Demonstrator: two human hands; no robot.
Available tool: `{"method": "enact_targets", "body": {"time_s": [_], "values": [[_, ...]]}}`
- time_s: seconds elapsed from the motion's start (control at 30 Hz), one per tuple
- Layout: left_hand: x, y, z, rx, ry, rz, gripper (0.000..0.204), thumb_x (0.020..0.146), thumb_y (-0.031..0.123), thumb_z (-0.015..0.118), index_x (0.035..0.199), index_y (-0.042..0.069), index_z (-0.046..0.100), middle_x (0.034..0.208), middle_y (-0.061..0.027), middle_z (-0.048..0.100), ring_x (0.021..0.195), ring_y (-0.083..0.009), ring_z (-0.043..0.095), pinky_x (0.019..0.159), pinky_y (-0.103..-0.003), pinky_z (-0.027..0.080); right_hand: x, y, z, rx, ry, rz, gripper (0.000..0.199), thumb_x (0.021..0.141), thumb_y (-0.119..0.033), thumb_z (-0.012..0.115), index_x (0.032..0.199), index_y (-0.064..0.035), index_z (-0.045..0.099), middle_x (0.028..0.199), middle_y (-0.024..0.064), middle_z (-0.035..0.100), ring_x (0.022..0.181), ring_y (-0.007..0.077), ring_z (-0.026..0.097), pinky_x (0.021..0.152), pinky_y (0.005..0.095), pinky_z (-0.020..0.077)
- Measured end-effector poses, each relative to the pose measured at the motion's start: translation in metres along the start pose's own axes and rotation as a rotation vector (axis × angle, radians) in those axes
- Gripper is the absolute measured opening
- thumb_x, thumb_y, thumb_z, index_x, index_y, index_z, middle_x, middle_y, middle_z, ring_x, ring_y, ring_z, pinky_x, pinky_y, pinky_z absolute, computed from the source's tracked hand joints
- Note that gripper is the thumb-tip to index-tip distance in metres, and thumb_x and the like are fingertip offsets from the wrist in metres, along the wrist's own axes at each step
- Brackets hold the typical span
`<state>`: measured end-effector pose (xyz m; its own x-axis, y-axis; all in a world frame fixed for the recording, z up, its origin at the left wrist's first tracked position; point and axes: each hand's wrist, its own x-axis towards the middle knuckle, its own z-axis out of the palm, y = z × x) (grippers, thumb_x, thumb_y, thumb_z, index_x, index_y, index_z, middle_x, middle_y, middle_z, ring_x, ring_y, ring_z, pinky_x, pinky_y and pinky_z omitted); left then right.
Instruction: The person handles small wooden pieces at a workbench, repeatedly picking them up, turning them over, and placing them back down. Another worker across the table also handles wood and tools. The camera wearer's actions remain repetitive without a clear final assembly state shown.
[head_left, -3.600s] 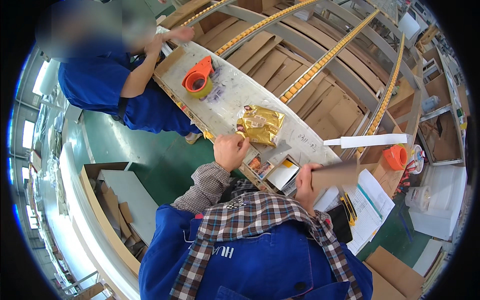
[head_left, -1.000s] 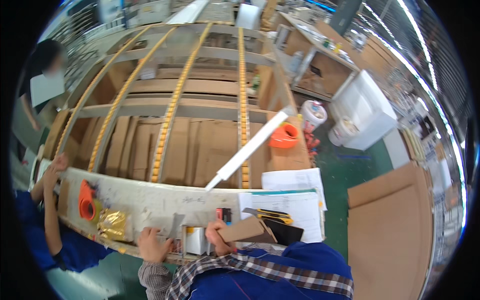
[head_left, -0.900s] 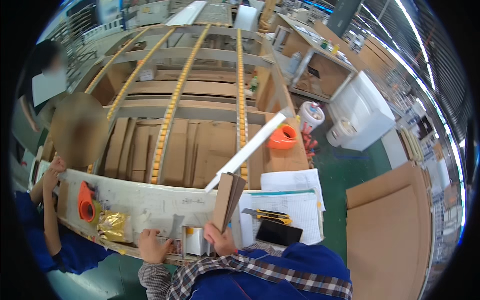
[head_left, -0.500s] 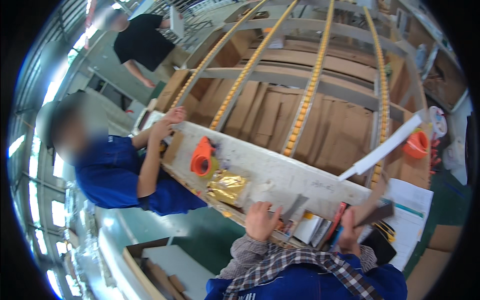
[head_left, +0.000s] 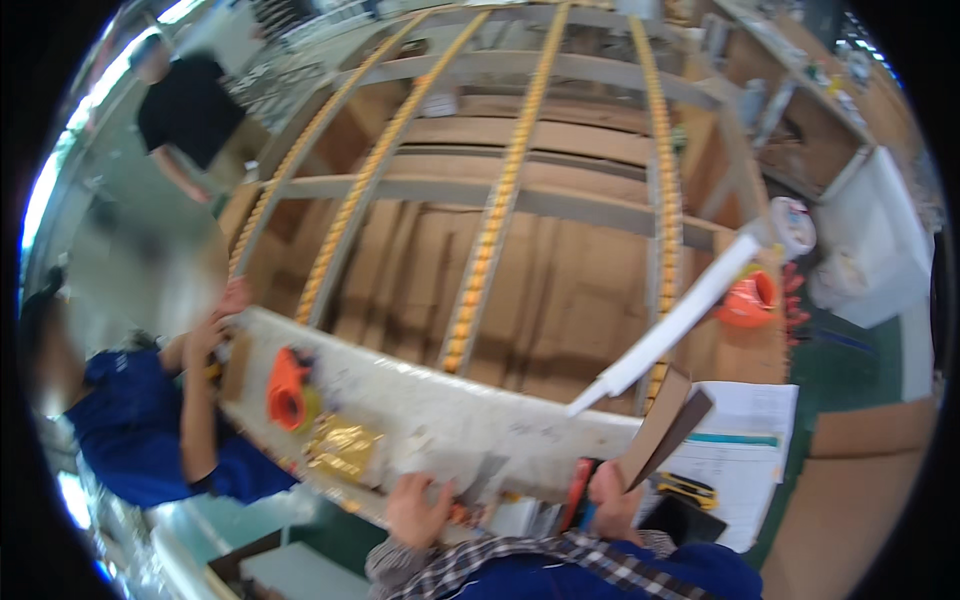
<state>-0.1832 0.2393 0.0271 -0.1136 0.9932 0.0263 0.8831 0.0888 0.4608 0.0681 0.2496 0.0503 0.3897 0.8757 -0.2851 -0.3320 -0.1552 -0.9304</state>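
My right hand (head_left: pixel 612 498) is closed round a pair of flat strips (head_left: pixel 655 428), one light brown and one dark, sticking up and to the right. Against that hand stands a red-and-black tool (head_left: pixel 578 492), with a small blue object beside it. My left hand (head_left: pixel 418 512) lies at the near edge of the white bench (head_left: pixel 430 405), fingers apart and holding nothing I can see. A grey blade-like strip (head_left: pixel 488 476) is just to its right. Small white and dark boxes (head_left: pixel 515 515) sit between my hands, partly hidden.
A gold foil packet (head_left: pixel 343 447) and an orange tape dispenser (head_left: pixel 287 395) lie to the left, near a co-worker in blue (head_left: pixel 150 430). Beyond the bench run yellow roller rails (head_left: pixel 485 245). A long white strip (head_left: pixel 670 325), papers (head_left: pixel 740 450) and a yellow cutter (head_left: pixel 687 490) are right.
My view has swung right, so the bench and co-worker appear further left. The strips in my right hand were blurred and tilted to the right; now they stand steeper. My left hand stays at the bench edge.
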Motion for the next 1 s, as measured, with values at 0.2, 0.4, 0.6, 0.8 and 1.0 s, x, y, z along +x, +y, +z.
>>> {"method": "enact_targets", "body": {"time_s": [0.2, 0.4, 0.6, 0.8, 1.0], "values": [[0.001, 0.001, 0.000, -0.069, -0.008, -0.010, 0.020, 0.071, 0.016, 0.069, 0.078, 0.002, 0.056, 0.075, -0.0136, 0.054, 0.068, -0.0295, 0.054, 0.058, -0.038, 0.043, 0.005, -0.003, -0.006, -0.007, 0.017, 0.089, 0.013, 0.087, -0.012, 0.050, 0.076, -0.0072, 0.044, 0.055, -0.0007, 0.039, 0.047, 0.0080, 0.035, 0.044, 0.0227, 0.0272], [-0.001, 0.008, -0.005, -0.122, 0.053, -0.040, 0.018, 0.070, 0.014, 0.070, 0.077, 0.003, 0.057, 0.067, -0.0106, 0.053, 0.059, -0.0266, 0.053, 0.053, -0.037, 0.042, 0.003, -0.008, 0.000, 0.059, 0.016, 0.098, 0.019, 0.087, -0.007, 0.052, 0.068, -0.0047, 0.049, 0.059, -0.0011, 0.045, 0.053, 0.0065, 0.041, 0.048, 0.0217, 0.0328], [-0.002, 0.007, -0.009, -0.129, 0.014, -0.106, 0.020, 0.074, 0.021, 0.068, 0.073, 0.004, 0.058, 0.060, -0.0078, 0.055, 0.053, -0.0251, 0.055, 0.047, -0.035, 0.043, -0.007, -0.002, -0.005, -0.247, -0.125, -0.146, 0.018, 0.085, -0.011, 0.057, 0.069, -0.0034, 0.054, 0.061, 0.0000, 0.050, 0.054, 0.0070, 0.044, 0.050, 0.0225, 0.0345], [-0.005, 0.008, -0.006, -0.127, 0.051, -0.118, 0.027, 0.078, 0.032, 0.063, 0.073, 0.005, 0.060, 0.061, -0.0098, 0.059, 0.055, -0.0268, 0.059, 0.050, -0.038, 0.047, -0.017, -0.004, 0.002, -0.610, -0.594, 0.153, 0.027, 0.079, -0.025, 0.070, 0.073, -0.0009, 0.060, 0.061, -0.0024, 0.053, 0.060, 0.0054, 0.047, 0.053, 0.0249, 0.0389], [-0.008, 0.001, 0.004, -0.090, 0.068, -0.081, 0.033, 0.080, 0.040, 0.058, 0.073, 0.007, 0.062, 0.062, -0.0134, 0.062, 0.059, -0.0311, 0.061, 0.053, -0.042, 0.048, -0.025, 0.015, 0.006, -0.878, -1.085, -0.410, 0.034, 0.082, -0.038, 0.064, 0.073, -0.0059, 0.058, 0.055, 0.0115, 0.049, 0.049, 0.0245, 0.049, 0.048, 0.0321, 0.0402]]}}
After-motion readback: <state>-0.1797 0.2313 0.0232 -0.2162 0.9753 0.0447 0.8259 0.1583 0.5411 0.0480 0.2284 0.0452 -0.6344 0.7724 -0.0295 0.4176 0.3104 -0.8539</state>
